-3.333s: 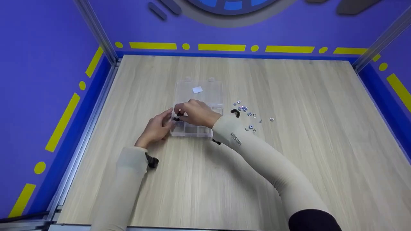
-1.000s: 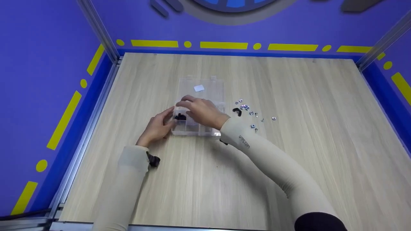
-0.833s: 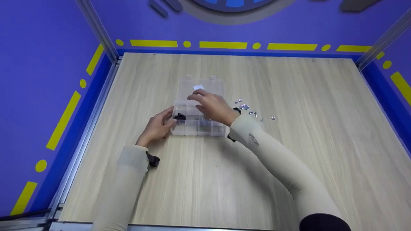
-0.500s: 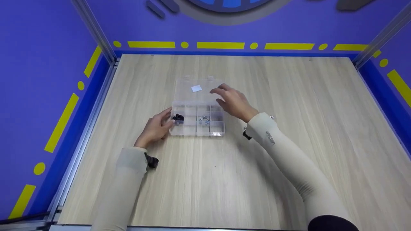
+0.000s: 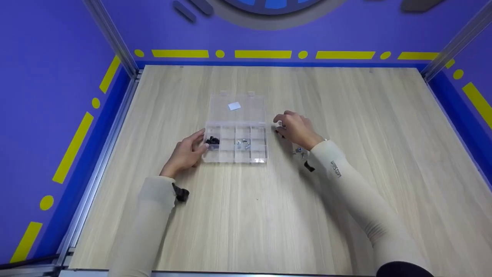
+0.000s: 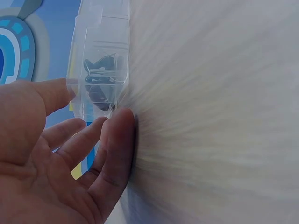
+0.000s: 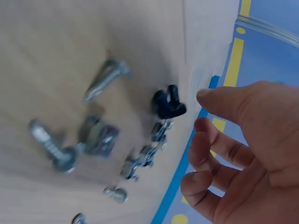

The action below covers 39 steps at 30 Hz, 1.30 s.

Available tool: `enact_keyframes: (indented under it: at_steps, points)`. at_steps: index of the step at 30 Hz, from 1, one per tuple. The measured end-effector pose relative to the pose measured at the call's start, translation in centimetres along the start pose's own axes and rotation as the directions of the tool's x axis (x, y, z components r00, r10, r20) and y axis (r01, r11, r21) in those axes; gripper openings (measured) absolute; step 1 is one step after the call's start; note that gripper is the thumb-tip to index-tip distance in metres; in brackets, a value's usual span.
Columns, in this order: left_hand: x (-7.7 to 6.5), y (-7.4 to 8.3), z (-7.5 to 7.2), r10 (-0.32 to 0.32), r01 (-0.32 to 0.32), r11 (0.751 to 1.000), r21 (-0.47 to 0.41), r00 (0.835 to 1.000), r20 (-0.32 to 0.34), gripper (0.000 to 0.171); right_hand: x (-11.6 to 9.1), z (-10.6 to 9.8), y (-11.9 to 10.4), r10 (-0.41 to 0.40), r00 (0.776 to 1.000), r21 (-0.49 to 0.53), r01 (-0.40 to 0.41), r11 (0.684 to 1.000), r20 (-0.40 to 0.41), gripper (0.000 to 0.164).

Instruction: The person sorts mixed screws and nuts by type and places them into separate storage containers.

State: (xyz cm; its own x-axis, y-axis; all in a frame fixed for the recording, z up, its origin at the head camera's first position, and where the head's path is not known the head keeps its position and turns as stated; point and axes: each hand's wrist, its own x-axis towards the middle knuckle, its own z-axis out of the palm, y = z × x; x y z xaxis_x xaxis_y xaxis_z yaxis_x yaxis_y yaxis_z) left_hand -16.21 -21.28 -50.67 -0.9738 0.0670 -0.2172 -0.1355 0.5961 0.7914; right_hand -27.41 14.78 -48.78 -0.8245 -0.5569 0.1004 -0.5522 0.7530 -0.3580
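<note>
My left hand (image 5: 185, 154) rests its thumb and fingertips against the left end of a clear compartment box (image 5: 235, 162), whose lid (image 5: 246, 114) lies open behind it. Black pieces (image 5: 212, 141) fill one compartment at the left; small metal parts (image 5: 245, 143) lie in another. To the right of the box, my right hand (image 5: 296, 130) hovers with nothing held, thumb and index finger apart. Just off those fingertips in the right wrist view lies a black U-shaped piece (image 7: 169, 105). Around it are loose screws, among them one long screw (image 7: 107, 80), and a square metal nut (image 7: 99, 137).
A white slip of paper (image 5: 234, 105) is on the lid. More metal hardware (image 5: 300, 151) lies on the wooden table (image 5: 238, 227) beneath my right wrist. Blue panels (image 5: 265, 38) wall the table at the back and both sides.
My right hand has left the black pieces' compartment and moved right to the loose hardware. Its fingers let go of a black piece there. The left hand has stayed at the box.
</note>
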Motion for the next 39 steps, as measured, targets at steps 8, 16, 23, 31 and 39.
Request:
enact_keyframes:
  at_steps: [8, 16, 23, 31, 39]
  points:
    - [0.0, 0.0, 0.0, 0.011, -0.011, 1.000, -0.021, 1.000, 0.000, 0.063, -0.6, 0.0, 0.8, 0.034, 0.998, 0.024, -0.036, 0.999, 0.059, 0.023]
    - [-0.1, -0.1, 0.1, 0.011, -0.011, 1.000, 0.003, 1.000, -0.004, 0.063, -0.9, 0.1, 1.0, 0.051, 0.996, 0.020, -0.053, 0.998, 0.079, 0.015]
    - [0.0, 0.1, 0.1, 0.015, -0.015, 0.999, 0.042, 1.000, -0.014, 0.063, -1.0, 0.2, 1.0, 0.061, 0.996, 0.013, -0.062, 0.998, 0.066, 0.015]
    - [0.0, 0.1, 0.0, 0.005, -0.005, 0.999, 0.038, 1.000, -0.011, 0.064, -1.1, 0.3, 0.9, 0.049, 0.997, 0.001, -0.049, 0.999, 0.056, 0.014]
    - [0.0, 0.1, 0.0, 0.006, -0.006, 1.000, 0.021, 1.000, -0.012, 0.063, -1.1, 0.4, 1.0, 0.051, 0.997, 0.041, -0.053, 0.998, 0.058, 0.014]
